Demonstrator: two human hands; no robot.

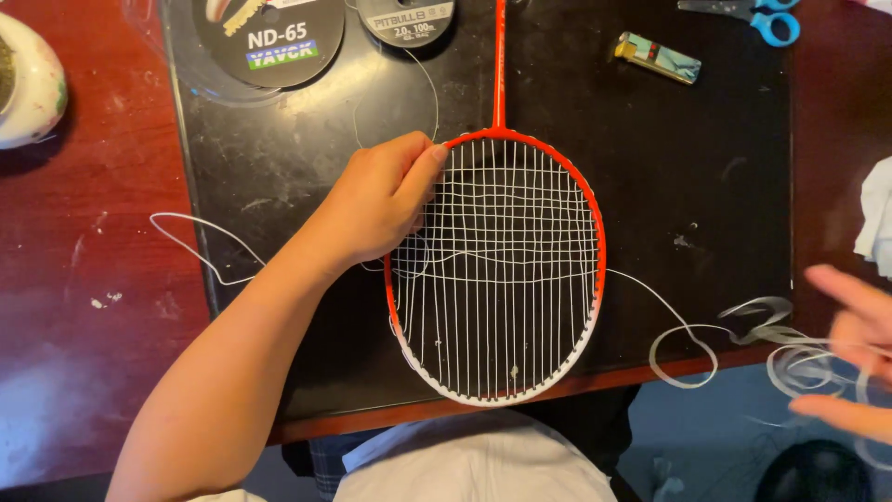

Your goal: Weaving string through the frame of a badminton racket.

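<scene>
Left fingers (423,177) pinch racket (595,214); right hand (850,353) blurred, open, amid loose string (683,349).

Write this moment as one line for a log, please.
left hand: grips racket frame | right hand: blurred, at loose white string | racket: flat on black mat

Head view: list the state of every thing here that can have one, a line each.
Racket: flat on the black mat, partly strung, cross strings missing at the lower end.
Loose string: slack, coiled off the table edge.
Left hand: gripping the frame's left rim.
Right hand: blurred, fingers spread at the string coils.
Scissors: lying flat; blades cut off.
Lighter: lying unlit.
String reel: lying flat.
</scene>
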